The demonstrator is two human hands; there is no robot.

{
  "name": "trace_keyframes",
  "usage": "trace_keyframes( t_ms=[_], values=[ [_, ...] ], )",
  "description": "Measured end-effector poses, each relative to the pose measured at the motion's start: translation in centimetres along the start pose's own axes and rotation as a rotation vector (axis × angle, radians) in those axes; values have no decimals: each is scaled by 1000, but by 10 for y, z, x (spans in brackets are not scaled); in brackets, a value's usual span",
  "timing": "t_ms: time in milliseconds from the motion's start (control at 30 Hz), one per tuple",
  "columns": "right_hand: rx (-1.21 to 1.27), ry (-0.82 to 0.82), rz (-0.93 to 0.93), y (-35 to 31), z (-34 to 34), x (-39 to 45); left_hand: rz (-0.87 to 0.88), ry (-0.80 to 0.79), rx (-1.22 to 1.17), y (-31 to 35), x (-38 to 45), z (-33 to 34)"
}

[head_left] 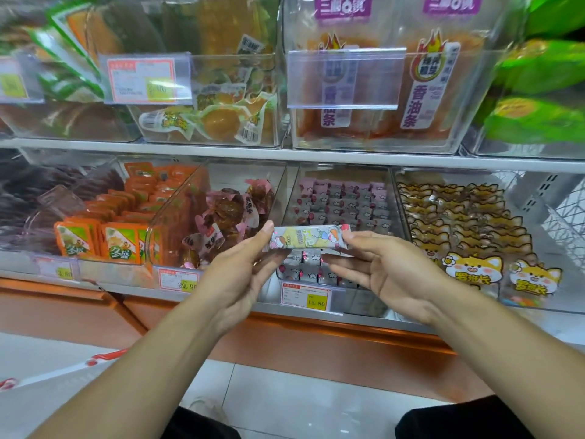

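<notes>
A long, narrow snack packet (308, 237) with a pale yellow and blue cartoon print is held level in front of the lower shelf. My left hand (235, 274) pinches its left end between thumb and fingertips. My right hand (384, 269) pinches its right end, palm turned up, other fingers spread loosely. The packet hovers just in front of a clear bin (340, 201) of small pink and grey wrapped sweets.
Clear bins line both shelves: orange packets (122, 229), brown wrapped snacks (228, 217), cat-print packets (468, 236), large red packets (373, 90) above. Price tags (305, 296) hang on the shelf edge (285, 155). An orange base and tiled floor lie below.
</notes>
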State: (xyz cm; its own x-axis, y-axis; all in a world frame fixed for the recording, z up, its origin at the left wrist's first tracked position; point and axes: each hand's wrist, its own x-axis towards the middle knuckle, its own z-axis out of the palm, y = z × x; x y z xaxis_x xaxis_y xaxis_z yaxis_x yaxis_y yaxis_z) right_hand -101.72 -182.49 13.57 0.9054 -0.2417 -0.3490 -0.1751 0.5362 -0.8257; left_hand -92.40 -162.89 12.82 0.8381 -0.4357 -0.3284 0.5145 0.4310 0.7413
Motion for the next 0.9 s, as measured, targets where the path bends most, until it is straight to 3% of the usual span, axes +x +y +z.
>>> trace_keyframes(
  t_ms=[167, 433, 767, 900],
  values=[
    [-8, -7, -1, -2, -6, -2, 37, -83, 13, 0, 0, 1],
    [29, 40, -62, -7, -4, 0, 160, 2, 157, -2, -2, 6],
    [12, -110, 150, -5, -1, -5, 198, -85, 228, -4, -5, 5],
    [-42, -126, 70, -4, -2, -6, 161, -92, 207, -5, -6, 5]
  ],
)
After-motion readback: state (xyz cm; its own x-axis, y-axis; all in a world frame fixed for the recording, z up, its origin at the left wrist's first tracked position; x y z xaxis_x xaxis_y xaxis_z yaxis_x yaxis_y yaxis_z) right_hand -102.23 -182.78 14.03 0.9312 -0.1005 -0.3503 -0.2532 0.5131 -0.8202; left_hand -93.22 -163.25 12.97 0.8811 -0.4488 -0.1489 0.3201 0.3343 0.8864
